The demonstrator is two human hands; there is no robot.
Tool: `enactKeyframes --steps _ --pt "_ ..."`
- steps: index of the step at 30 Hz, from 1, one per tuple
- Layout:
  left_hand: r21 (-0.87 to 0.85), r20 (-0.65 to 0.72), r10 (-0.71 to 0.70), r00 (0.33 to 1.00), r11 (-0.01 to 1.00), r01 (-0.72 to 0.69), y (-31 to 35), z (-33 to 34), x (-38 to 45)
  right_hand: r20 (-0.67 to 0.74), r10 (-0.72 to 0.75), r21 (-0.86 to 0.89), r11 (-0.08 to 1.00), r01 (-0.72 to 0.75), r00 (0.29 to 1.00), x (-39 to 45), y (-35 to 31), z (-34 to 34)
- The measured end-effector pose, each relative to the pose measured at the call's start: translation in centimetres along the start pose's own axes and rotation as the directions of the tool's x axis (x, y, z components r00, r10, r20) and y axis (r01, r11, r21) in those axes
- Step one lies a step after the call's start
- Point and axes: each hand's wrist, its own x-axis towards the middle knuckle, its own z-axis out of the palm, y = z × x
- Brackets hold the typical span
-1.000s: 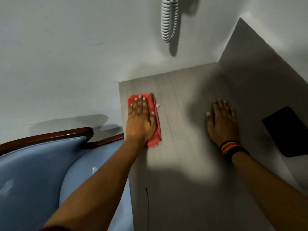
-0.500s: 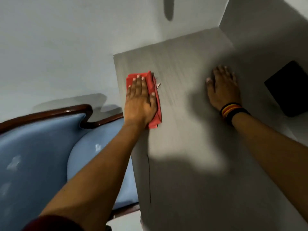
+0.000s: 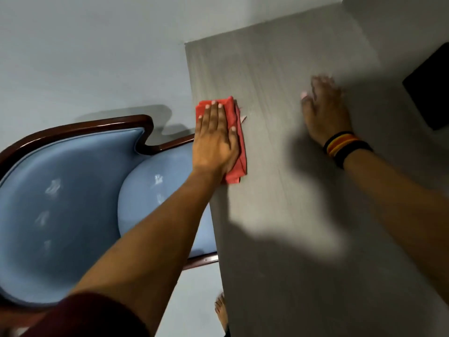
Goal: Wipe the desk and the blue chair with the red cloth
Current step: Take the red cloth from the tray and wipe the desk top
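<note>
A folded red cloth lies flat on the grey desk, close to its left edge. My left hand presses down on the cloth with the fingers spread over it, hiding most of it. My right hand rests flat on the desk further right, fingers apart and blurred, with striped bands on the wrist. The blue chair, padded with a dark wooden frame, stands to the left of the desk and partly under my left forearm.
A black flat object lies on the desk at the right edge of view. A pale wall runs behind the desk and chair. A bare foot shows on the floor beside the desk's near left edge.
My left hand and the cloth have slid toward me along the desk's left edge. The camera has tilted down, so more of the chair shows. My right hand stays on the desk.
</note>
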Motion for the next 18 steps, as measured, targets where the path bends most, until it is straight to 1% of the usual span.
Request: enactKeyframes --steps 1,3,5,7,9,10,11,13,15,18 --pt "-0.002 -0.006 -0.017 1.0 1.0 0.017 0.2 0.0 0.4 -0.004 -0.015 0.046 0.999 0.016 1.0 -2.5 -1.3 0.3" --pt "-0.034 -0.003 -0.05 0.999 0.998 0.049 1.1 0.1 -1.4 0.006 -0.02 0.094 0.995 0.019 1.0 -7.8 -3.0 1.1" --pt "-0.07 -0.007 -0.071 0.997 0.995 0.071 2.0 1.0 -6.9 0.031 -0.025 0.058 0.998 0.023 0.999 -12.1 -3.4 1.4" --pt "-0.109 0.002 -0.052 0.999 0.993 0.052 3.4 1.9 -14.4 0.052 -0.022 -0.017 1.0 0.023 0.998 -14.0 -2.8 1.4" --pt "-0.11 0.012 -0.025 1.0 0.994 0.026 4.7 3.0 -21.5 0.057 -0.034 -0.061 0.997 0.038 0.998 -14.4 -2.5 1.3" --pt "-0.104 0.007 -0.022 1.0 0.994 0.023 5.1 3.4 -24.1 0.053 -0.049 -0.069 0.996 0.053 0.997 -14.5 -2.6 1.4" --pt "-0.107 0.001 -0.009 1.0 0.994 0.009 5.1 3.6 -25.0 0.048 -0.06 -0.076 0.995 0.063 0.997 -14.4 -2.8 1.5" --pt "-0.104 0.007 0.025 1.0 0.994 -0.024 4.5 3.3 -22.9 0.042 -0.063 -0.098 0.993 0.067 0.997 -14.2 -3.0 1.7" --pt "-0.072 -0.011 0.046 0.999 0.996 -0.047 4.0 3.0 -18.8 0.047 -0.068 -0.115 0.991 0.073 0.997 -14.2 -2.9 1.9" --pt "-0.055 0.017 -0.048 0.999 0.997 0.049 3.7 2.1 -12.7 0.029 -0.066 -0.122 0.99 0.069 0.997 -14.1 -2.8 2.1"
